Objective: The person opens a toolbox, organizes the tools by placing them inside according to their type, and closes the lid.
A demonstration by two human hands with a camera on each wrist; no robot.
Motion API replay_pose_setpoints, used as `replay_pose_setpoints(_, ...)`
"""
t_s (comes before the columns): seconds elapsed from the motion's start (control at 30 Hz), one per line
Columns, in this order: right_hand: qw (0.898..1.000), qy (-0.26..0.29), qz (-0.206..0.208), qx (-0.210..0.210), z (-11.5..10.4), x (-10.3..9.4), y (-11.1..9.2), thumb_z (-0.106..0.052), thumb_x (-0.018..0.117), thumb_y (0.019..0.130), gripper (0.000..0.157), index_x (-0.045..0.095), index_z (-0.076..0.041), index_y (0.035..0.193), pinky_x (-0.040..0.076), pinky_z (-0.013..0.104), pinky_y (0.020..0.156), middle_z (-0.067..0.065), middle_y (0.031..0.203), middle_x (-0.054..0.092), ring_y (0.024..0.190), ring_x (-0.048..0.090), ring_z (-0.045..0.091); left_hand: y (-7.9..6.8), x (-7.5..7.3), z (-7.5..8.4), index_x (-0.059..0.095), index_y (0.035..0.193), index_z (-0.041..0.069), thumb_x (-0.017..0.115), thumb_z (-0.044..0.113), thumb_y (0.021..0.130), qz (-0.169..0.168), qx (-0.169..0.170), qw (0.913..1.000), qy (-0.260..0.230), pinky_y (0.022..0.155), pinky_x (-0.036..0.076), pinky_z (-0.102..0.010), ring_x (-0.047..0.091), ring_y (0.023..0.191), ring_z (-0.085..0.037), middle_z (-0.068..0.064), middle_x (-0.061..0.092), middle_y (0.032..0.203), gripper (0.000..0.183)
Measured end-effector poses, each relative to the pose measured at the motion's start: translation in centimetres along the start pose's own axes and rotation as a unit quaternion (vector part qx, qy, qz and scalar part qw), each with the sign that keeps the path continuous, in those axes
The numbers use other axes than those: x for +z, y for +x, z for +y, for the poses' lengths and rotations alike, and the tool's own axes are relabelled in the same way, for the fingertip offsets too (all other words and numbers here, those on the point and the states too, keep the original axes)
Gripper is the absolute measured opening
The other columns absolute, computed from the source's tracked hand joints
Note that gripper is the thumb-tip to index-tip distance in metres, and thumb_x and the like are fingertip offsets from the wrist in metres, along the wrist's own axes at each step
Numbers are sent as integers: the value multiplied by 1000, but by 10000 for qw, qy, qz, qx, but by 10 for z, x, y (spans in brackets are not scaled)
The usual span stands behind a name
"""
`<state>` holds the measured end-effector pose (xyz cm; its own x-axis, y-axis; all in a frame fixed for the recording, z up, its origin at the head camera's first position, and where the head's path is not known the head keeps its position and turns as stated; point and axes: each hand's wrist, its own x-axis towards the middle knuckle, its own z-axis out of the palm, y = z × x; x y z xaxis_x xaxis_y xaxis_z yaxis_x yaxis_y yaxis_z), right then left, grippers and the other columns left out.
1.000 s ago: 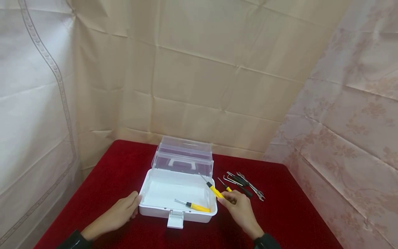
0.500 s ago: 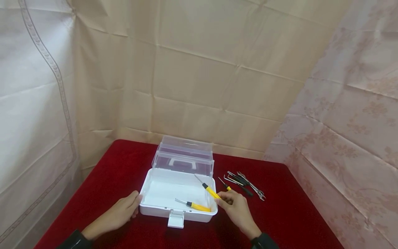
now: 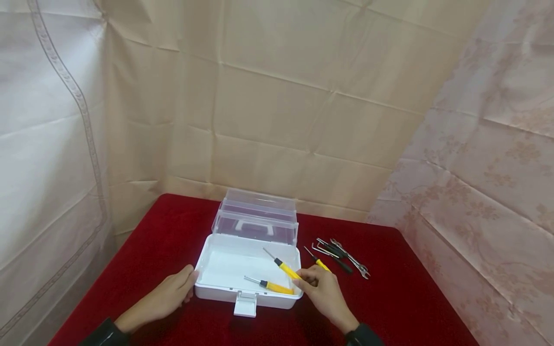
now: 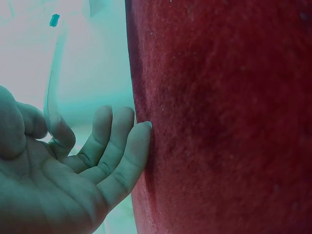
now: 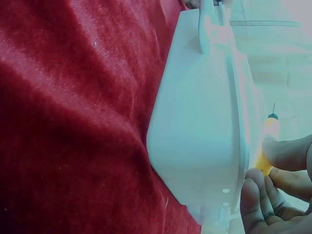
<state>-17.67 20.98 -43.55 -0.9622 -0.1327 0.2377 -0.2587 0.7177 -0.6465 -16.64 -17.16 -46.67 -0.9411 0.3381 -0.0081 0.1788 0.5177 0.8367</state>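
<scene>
My right hand [image 3: 322, 290] pinches a yellow-handled screwdriver [image 3: 289, 270] by the end of its handle, over the right side of an open white toolbox [image 3: 248, 296]. Its shaft points to the back left. In the right wrist view, thumb and fingers hold the handle [image 5: 266, 158] beside the box rim. A second yellow-handled screwdriver [image 3: 277, 288] lies inside, near the front right. My left hand [image 3: 175, 288] is at the left wall; in the left wrist view its thumb and forefinger pinch the rim [image 4: 51, 87], while the other fingers are extended outside the box.
Behind the base, the clear lid [image 3: 255, 226] is folded back; the white latch [image 3: 245, 306] hangs down in front. On the red cloth [image 3: 402, 288] to the right lie another yellow screwdriver [image 3: 319, 263], hex keys [image 3: 324, 251], dark-handled tools [image 3: 342, 264] and wrenches [image 3: 357, 264].
My right hand has moved left, bringing the held screwdriver further over the toolbox and slightly lower. The left hand stays at the left rim.
</scene>
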Motion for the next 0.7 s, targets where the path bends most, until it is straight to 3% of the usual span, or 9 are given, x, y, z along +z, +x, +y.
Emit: replay_pose_setpoints(0.7,9979,-20,-652,-34,-9,1,2,-28,78,83,22,77,-14,100,45,23,57,-5,80,59,69,52,15,-1,-1,1,45,97,7,40,32,107,14,108,9999,79,54,46,-28,51,63,-21,-7,53,75,28)
